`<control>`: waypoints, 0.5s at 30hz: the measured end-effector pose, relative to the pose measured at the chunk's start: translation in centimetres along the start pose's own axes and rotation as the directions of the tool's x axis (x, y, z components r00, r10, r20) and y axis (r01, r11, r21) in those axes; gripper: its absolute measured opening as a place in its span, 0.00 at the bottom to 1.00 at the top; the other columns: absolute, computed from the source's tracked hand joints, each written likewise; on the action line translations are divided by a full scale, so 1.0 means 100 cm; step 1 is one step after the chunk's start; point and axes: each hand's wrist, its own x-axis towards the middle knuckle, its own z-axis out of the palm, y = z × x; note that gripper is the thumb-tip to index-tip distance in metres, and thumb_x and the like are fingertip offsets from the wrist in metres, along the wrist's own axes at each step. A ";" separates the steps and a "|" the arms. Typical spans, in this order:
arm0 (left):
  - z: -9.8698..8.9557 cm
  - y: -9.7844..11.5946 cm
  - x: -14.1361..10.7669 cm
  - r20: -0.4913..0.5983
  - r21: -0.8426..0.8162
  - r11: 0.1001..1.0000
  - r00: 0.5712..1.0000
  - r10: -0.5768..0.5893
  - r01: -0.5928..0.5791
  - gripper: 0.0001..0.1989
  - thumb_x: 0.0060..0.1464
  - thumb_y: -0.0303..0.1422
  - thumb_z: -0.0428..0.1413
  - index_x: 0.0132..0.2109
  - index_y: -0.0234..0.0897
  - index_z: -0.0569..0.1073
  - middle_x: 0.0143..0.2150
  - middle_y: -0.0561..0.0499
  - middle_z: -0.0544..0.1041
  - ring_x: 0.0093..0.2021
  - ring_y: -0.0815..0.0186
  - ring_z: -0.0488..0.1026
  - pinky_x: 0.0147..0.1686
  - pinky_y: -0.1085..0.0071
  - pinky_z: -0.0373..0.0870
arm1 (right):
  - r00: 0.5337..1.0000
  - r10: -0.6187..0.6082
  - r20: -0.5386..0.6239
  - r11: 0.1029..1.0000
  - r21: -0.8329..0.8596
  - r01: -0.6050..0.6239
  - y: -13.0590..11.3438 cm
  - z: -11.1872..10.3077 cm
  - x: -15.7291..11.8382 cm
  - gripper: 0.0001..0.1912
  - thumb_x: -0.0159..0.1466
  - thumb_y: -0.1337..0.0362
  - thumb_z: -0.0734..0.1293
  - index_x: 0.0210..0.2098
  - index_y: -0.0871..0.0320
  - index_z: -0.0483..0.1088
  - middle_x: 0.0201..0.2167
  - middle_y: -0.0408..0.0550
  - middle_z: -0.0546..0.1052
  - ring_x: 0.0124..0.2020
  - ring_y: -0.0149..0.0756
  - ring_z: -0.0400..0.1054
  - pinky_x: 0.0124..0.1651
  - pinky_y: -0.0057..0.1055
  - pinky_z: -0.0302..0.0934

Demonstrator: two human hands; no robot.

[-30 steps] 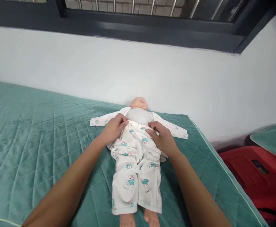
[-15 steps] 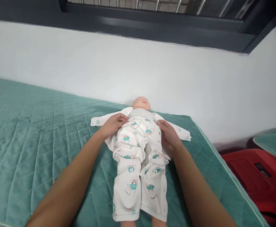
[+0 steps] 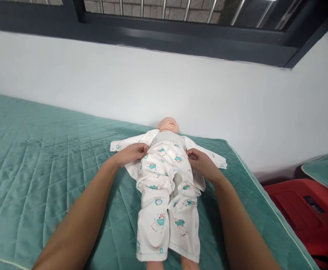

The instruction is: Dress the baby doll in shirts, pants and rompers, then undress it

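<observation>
Your L hand (image 3: pixel 133 153) & R hand (image 3: pixel 201 162) each pinch a side of the pants (image 3: pixel 154 195) at waist; pants on doll (image 3: pixel 168 125), face-up on green quilt (image 3: pixel 68 161), head nr wall (image 3: pixel 164 82).

a doll (image 3: pixel 168 125) lies face-up in white printed pants (image 3: pixel 160 176) reaching its belly and an open matching jacket (image 3: pixel 124 143).

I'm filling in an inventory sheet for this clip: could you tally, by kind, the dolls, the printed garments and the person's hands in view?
Dolls: 1 (the doll)
Printed garments: 2 (trousers, long-sleeved top)
Hands: 2 (left hand, right hand)
Total: 5
</observation>
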 end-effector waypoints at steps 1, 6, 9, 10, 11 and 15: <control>0.000 -0.002 0.001 -0.013 0.018 1.000 1.000 0.004 -0.004 0.10 0.48 0.38 0.59 0.34 0.37 0.71 0.31 0.52 0.74 0.31 0.67 0.69 0.30 0.72 0.64 | 0.999 0.009 -0.032 0.998 -0.054 -0.011 0.000 0.002 0.001 0.08 0.56 0.59 0.67 0.34 0.55 0.71 0.26 0.41 0.74 0.28 0.34 0.65 0.32 0.30 0.58; 0.002 -0.010 0.009 -0.091 0.058 0.998 0.996 0.023 -0.018 0.09 0.51 0.38 0.57 0.33 0.37 0.67 0.27 0.57 0.68 0.26 0.71 0.63 0.26 0.75 0.58 | 0.987 -0.036 -0.156 0.958 -0.285 -0.010 -0.002 0.011 0.004 0.07 0.60 0.58 0.63 0.34 0.54 0.68 0.28 0.44 0.74 0.31 0.38 0.65 0.35 0.33 0.57; 0.005 -0.010 0.011 -0.162 0.023 1.000 0.987 -0.016 0.020 0.10 0.52 0.39 0.56 0.33 0.38 0.65 0.26 0.57 0.66 0.25 0.71 0.64 0.26 0.74 0.60 | 0.973 -0.108 -0.205 0.912 -0.410 0.015 -0.003 0.016 0.004 0.08 0.65 0.58 0.58 0.35 0.54 0.66 0.32 0.49 0.74 0.34 0.40 0.65 0.37 0.35 0.57; 0.007 -0.010 0.012 -0.196 0.013 0.999 0.980 -0.037 0.040 0.10 0.53 0.39 0.56 0.33 0.39 0.64 0.26 0.57 0.66 0.24 0.70 0.64 0.26 0.73 0.60 | 0.968 -0.125 -0.217 0.895 -0.445 0.016 -0.003 0.018 0.004 0.09 0.66 0.59 0.57 0.35 0.54 0.65 0.33 0.50 0.73 0.35 0.41 0.65 0.38 0.35 0.56; 0.008 -0.009 0.012 -0.233 0.010 0.998 0.971 -0.057 0.061 0.10 0.53 0.39 0.55 0.33 0.39 0.63 0.25 0.57 0.65 0.24 0.70 0.64 0.25 0.73 0.60 | 0.965 -0.133 -0.226 0.882 -0.472 0.011 -0.003 0.019 0.005 0.08 0.67 0.59 0.57 0.35 0.54 0.64 0.34 0.51 0.73 0.36 0.42 0.65 0.38 0.35 0.56; 0.012 -0.011 0.015 -0.390 0.173 0.979 0.920 -0.033 0.108 0.07 0.55 0.36 0.53 0.32 0.39 0.64 0.25 0.56 0.68 0.26 0.67 0.65 0.29 0.71 0.60 | 0.964 -0.126 -0.234 0.851 -0.526 -0.016 0.002 0.019 0.005 0.05 0.65 0.64 0.57 0.33 0.54 0.63 0.33 0.53 0.73 0.35 0.43 0.65 0.37 0.35 0.55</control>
